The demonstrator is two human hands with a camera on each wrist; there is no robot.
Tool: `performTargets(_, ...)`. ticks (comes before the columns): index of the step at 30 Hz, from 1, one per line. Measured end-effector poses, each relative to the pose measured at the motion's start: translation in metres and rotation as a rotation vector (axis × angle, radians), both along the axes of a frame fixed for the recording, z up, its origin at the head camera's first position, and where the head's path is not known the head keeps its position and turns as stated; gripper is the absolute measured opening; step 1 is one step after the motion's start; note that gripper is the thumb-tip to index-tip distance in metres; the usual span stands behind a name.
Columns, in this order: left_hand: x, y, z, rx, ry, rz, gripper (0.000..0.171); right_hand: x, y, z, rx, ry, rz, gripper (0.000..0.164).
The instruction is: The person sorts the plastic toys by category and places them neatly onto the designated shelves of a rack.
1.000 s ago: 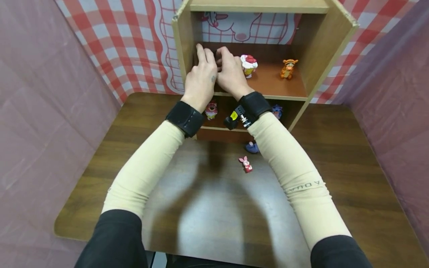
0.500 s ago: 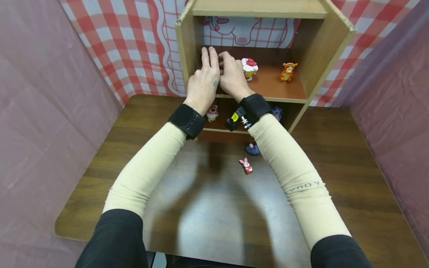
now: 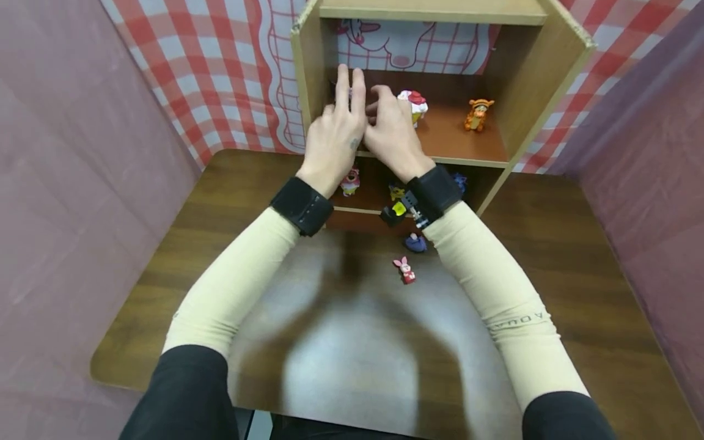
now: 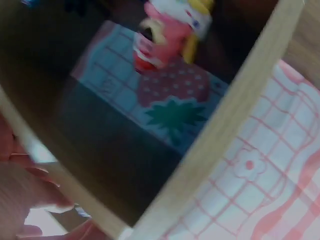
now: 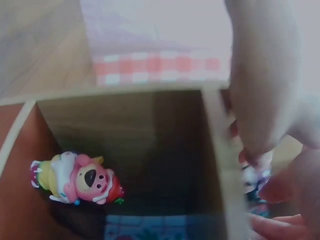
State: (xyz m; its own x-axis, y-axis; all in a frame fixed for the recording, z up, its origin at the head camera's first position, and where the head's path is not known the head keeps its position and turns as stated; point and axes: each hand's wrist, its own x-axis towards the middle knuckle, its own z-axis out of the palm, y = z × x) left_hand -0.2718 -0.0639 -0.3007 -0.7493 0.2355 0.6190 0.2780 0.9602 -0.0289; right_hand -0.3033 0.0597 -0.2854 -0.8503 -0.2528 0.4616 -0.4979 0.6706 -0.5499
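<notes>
Both hands meet in the upper compartment's left part, around a small white-and-dark figurine (image 5: pixel 251 179) mostly hidden behind them. My left hand (image 3: pixel 337 137) holds its index and middle fingers straight up beside it; its thumb side is hidden in the head view. My right hand (image 3: pixel 393 131) has bent fingers and seems to pinch the figurine from the right. Just right of that hand stands a figurine with a white-and-red top (image 3: pixel 415 104). Farther right sits an orange tiger figurine (image 3: pixel 478 115).
The wooden shelf (image 3: pixel 434 12) stands at the table's back. Its lower compartment holds a pink bear figurine (image 3: pixel 350 182), a yellow figurine (image 3: pixel 396 192) and a blue figurine (image 3: pixel 459 181). A pink rabbit figurine (image 3: pixel 406 269) and a blue-purple piece (image 3: pixel 415 243) are on the table (image 3: pixel 264 342).
My left hand's two fingers have straightened and spread. My right hand has shifted slightly right, uncovering the yellow figurine below. The view has moved a little.
</notes>
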Motion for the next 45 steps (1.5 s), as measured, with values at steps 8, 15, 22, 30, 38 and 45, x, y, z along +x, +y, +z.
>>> performTargets(8,0.028,0.000,-0.012,0.054,0.192,-0.185,0.045,0.041,0.051,-0.009,-0.135,0.148,0.054,0.031)
performTargets(15,0.030,0.009,-0.026,0.134,0.211,-0.279,0.034,0.056,0.088,-0.025,-0.174,0.250,0.093,0.025)
performTargets(22,0.033,0.019,-0.034,0.136,0.207,-0.318,0.021,0.067,0.123,-0.046,-0.257,0.332,0.090,0.021)
performTargets(30,0.033,0.032,-0.052,0.130,0.173,-0.339,0.022,0.075,0.153,-0.079,-0.201,0.253,0.020,0.022)
performTargets(38,0.035,0.049,-0.065,0.103,0.142,-0.361,0.020,0.083,0.176,-0.098,-0.204,0.208,-0.060,0.017)
performTargets(45,0.038,0.072,-0.085,0.066,0.076,-0.469,0.014,0.085,0.199,-0.119,-0.122,0.140,-0.111,0.010)
